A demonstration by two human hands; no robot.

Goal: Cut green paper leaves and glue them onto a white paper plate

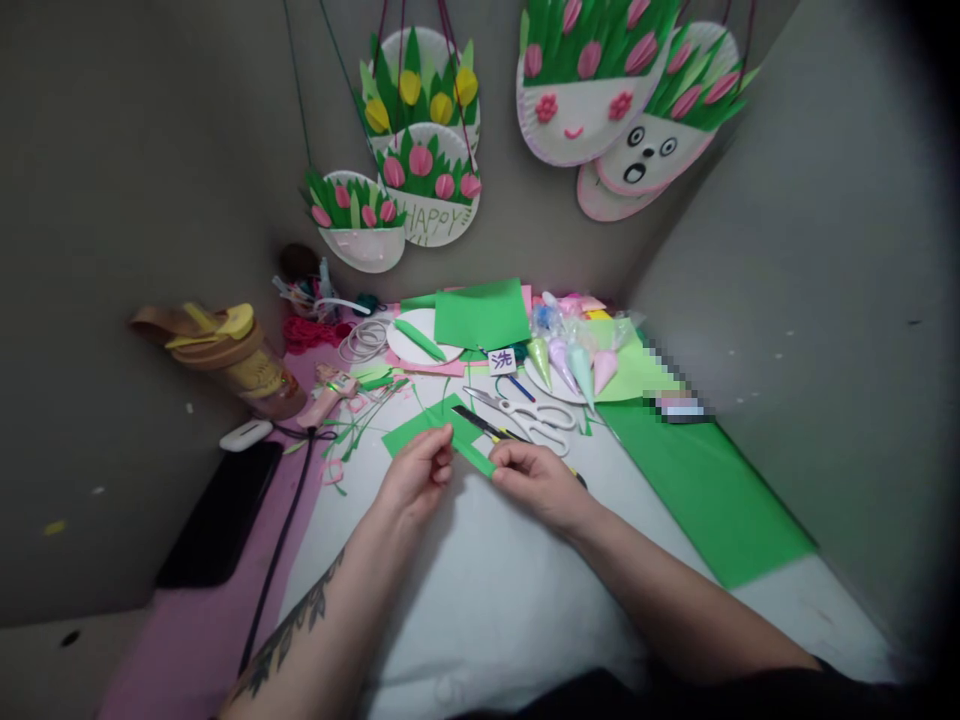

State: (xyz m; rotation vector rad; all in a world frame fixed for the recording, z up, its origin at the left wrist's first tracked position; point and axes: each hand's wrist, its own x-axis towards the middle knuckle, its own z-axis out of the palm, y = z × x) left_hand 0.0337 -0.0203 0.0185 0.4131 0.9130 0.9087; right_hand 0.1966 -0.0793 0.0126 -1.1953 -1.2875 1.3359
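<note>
Both hands clamped: the left hand (415, 475) is pinching the far-left end of a narrow green paper strip (474, 457), the right hand (536, 485) is pinching the near-right end. Strip is hanging between them, just above the white cloth-covered tabletop (450, 600). Step in hand, my read: lining up or folding the strip. Next move is probably calling for two steady pinches and an even crease. Watch the blade: one yellow-and-black utility knife (495, 431) is lying just beyond the right hand, partly hidden by it.

Counts:
- 1 strip in hand.
- 1 flat green paper sheet (405, 437), lying just beyond the left hand, under the knife tip.
- 1 pair of white-handled scissors (512, 408), resting beyond the right hand, beside the knife.
- 1 blue pen (520, 387), lying past the scissors.
- 4 distinct cone-shaped bags, sitting farther beyond the right hand: green (539, 358), purple (562, 362), mint (582, 375), pink (604, 370). Clear wrap behind is too cluttered for counting.
- 1 large green sheet (697, 500), lying right of the right hand.
- 1 black phone-like slab (221, 515), lying well left of the left hand.
</note>
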